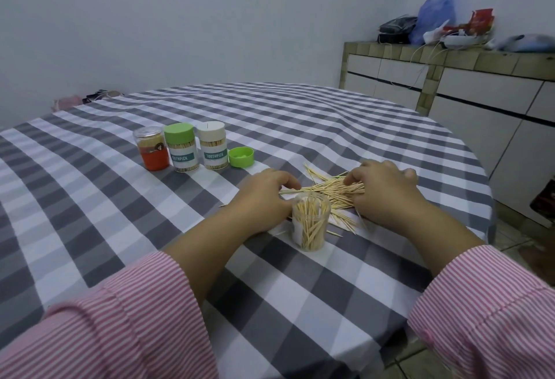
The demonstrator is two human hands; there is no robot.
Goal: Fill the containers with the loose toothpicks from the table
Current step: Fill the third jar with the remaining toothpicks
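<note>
Your open jar (310, 222) stands between your wrists, close to the loose toothpicks (333, 190) on the counter (300, 114) (probably to keep each transfer short). Your right hand (387, 189) curls into the pile, gathering sticks; your left hand (264, 195), fingers curled, pinches their ends.

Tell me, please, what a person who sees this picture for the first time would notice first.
The eye falls first on the two hands, left hand and right hand, gathering a pile of loose toothpicks on the grey checked tablecloth. Just in front of them stands an open clear container, partly filled with toothpicks. Farther back on the left stand three closed jars in a row, with a loose green lid beside them.
</note>
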